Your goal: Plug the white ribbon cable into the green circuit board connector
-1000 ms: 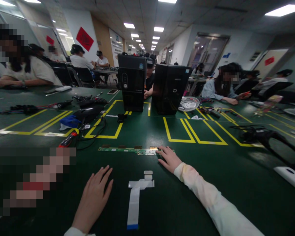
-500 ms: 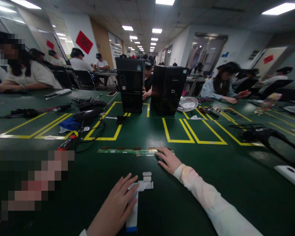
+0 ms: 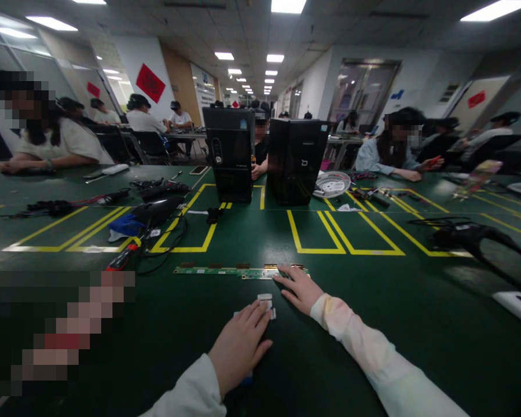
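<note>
My left hand (image 3: 238, 341) lies flat over a white flat ribbon cable (image 3: 264, 297), fingers stretched forward and thumb apart. Most of the cable is hidden under the palm; its connector end shows past the fingertips and a bit of its blue end below the hand. My right hand (image 3: 300, 289) rests with fingers spread at the right end of a long, narrow green circuit board (image 3: 217, 270). Its fingertips touch the board, which lies flat on the green table and has copper-coloured tabs along its far edge.
Two black computer towers (image 3: 231, 156) stand beyond the board. Left lie a red-and-black tool handle (image 3: 124, 256), a blue-and-black item (image 3: 128, 225) and cables (image 3: 47, 208). Farther right are a white round basket (image 3: 332, 184) and a black curved frame (image 3: 477, 240). Other people sit around the table.
My left hand has moved forward and right along the ribbon cable, now covering most of it. My right hand stays at the board's right end.
</note>
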